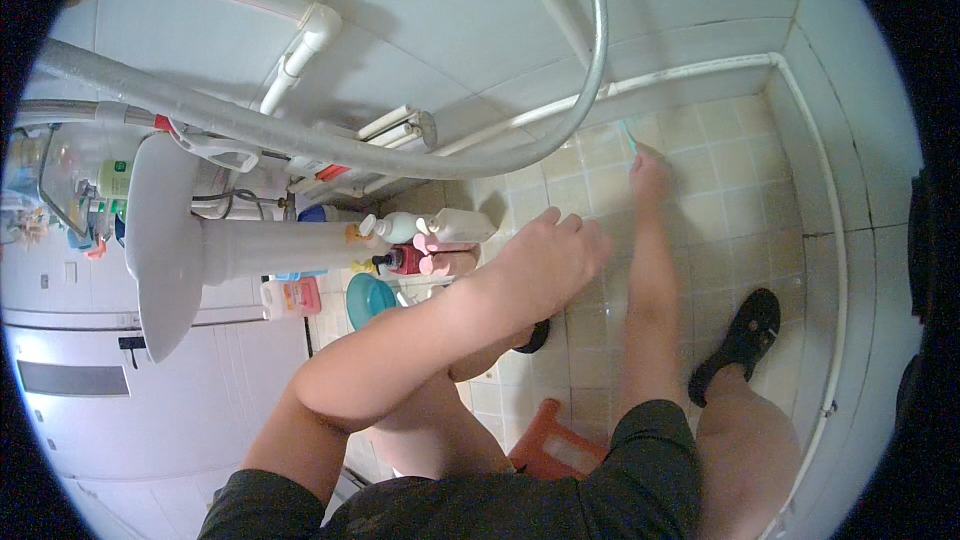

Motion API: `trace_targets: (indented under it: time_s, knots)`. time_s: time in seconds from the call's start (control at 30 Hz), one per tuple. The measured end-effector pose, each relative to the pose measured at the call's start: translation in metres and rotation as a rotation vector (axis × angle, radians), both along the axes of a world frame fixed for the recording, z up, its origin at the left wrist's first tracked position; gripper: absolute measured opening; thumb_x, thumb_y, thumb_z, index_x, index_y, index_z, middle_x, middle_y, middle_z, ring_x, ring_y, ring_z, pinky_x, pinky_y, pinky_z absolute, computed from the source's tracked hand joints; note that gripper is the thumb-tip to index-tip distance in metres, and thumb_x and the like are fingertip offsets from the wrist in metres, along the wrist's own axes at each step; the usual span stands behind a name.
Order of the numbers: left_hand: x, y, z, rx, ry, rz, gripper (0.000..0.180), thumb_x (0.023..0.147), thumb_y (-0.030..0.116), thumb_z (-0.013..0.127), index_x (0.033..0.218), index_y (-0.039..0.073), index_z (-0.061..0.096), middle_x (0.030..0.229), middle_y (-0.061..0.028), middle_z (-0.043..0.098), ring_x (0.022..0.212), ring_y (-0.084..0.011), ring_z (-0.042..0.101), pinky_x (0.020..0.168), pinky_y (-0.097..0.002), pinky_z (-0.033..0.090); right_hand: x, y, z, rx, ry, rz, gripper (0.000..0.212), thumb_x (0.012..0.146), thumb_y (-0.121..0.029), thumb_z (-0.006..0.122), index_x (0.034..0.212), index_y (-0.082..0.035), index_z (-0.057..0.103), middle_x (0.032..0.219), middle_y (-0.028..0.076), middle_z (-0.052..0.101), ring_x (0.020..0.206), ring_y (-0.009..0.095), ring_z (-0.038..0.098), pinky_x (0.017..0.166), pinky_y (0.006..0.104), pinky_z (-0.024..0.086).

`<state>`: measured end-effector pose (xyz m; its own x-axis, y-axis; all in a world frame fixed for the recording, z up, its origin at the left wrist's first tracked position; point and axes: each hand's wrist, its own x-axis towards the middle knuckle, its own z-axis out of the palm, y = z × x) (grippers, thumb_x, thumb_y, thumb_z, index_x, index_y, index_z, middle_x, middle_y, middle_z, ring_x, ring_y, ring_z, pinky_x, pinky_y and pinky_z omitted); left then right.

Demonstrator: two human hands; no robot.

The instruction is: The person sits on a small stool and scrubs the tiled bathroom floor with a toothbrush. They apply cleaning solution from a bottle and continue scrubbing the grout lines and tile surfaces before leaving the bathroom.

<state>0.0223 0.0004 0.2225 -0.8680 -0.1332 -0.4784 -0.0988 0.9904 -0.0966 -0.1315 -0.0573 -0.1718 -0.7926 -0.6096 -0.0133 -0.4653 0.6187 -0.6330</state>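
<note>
My right hand (650, 178) reaches down to the tiled floor, near the foot of the far wall. Its fingers are closed on a slim teal stick (629, 136) that looks like a toothbrush, its tip at the tiles. My left hand (562, 258) hangs above the floor, nearer to me and to the left, with its fingers curled in. The back of that hand faces up, so whatever may lie inside the fingers is hidden. Past my left wrist stand several bottles, among them a cream bottle (462, 226) and a pink bottle (448, 264).
A white pedestal sink (165, 240) stands at left, with a teal basin (371, 300) by its foot. A grey hose (400, 158) loops across the upper view. White pipe (700, 67) runs along the walls. An orange plastic stool (553, 440) is below me, a black shoe (742, 338) at right.
</note>
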Motion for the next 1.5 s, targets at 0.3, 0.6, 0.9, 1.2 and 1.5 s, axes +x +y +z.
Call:
trace_targets:
  time_s: [0.3,0.6,0.9,1.2,1.5]
  knots:
    - [-0.014,0.004,-0.002,0.0,0.009,-0.046,0.063,0.053,0.023,0.079,0.108,0.005,0.055,0.098,-0.0101,0.06,0.095,-0.0249,0.062,0.08,-0.0343,0.049,-0.014,0.001,-0.01,-0.066,-0.069,-0.05,0.023,0.091,-0.027,0.051,0.103,-0.016,0.068,0.088,0.016,0.067,0.081,0.036,0.066,0.068,0.0478,0.052]
    - [-0.022,0.011,-0.001,-0.028,0.086,-0.127,0.059,0.057,0.022,0.077,0.11,0.006,0.056,0.095,-0.0079,0.061,0.093,-0.0231,0.063,0.079,-0.0325,0.049,-0.055,0.01,-0.015,-0.033,0.124,-0.207,0.025,0.091,-0.029,0.051,0.086,-0.011,0.068,0.075,0.014,0.067,0.071,0.039,0.065,0.064,0.0517,0.052]
    - [-0.019,0.012,-0.003,-0.01,0.048,-0.112,0.061,0.054,0.022,0.08,0.106,0.005,0.055,0.094,-0.0073,0.06,0.093,-0.0231,0.062,0.08,-0.0316,0.049,-0.046,0.011,0.006,-0.15,-0.099,-0.369,0.031,0.091,-0.034,0.048,0.094,-0.011,0.069,0.086,0.019,0.067,0.08,0.039,0.065,0.07,0.0496,0.051]
    - [-0.02,0.011,0.0,-0.004,0.039,-0.104,0.066,0.05,0.022,0.082,0.108,0.005,0.056,0.097,-0.0073,0.06,0.095,-0.0231,0.061,0.08,-0.033,0.048,-0.068,0.012,-0.015,0.05,0.06,-0.138,0.027,0.091,-0.029,0.049,0.096,-0.01,0.068,0.083,0.018,0.067,0.075,0.037,0.065,0.066,0.0497,0.051]
    - [-0.02,0.013,0.005,0.015,-0.076,-0.102,0.078,0.047,0.022,0.084,0.117,0.006,0.055,0.101,-0.0049,0.06,0.099,-0.0212,0.059,0.082,-0.0319,0.046,-0.032,0.01,0.002,-0.048,0.014,-0.164,0.026,0.091,-0.03,0.051,0.098,-0.013,0.069,0.081,0.017,0.067,0.071,0.039,0.064,0.064,0.0502,0.051]
